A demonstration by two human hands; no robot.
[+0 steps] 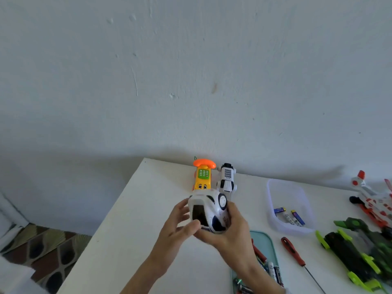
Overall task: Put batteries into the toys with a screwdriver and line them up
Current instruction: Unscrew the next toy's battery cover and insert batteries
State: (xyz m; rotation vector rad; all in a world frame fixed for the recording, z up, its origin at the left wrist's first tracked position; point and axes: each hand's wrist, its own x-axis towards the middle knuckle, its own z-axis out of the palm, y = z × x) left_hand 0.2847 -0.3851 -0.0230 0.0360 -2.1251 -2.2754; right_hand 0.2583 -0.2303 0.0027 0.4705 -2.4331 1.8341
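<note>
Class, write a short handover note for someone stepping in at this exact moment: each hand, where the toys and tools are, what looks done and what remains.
Left hand and right hand both hold the white toy car above the table.
At the far edge, side by side: orange toy phone and white robot toy, apparently lined up.
Red screwdriver lies on the table; batteries sit in the clear tub.
Left: the car, then the green toy and the red-and-white toy on the right.

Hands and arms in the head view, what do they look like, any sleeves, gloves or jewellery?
Both are bare: the left hand and right hand show no gloves, rings or watch. The forearms are uncovered to the frame edge; a pale scrap at the right arm's bottom edge may be a sleeve.
</note>
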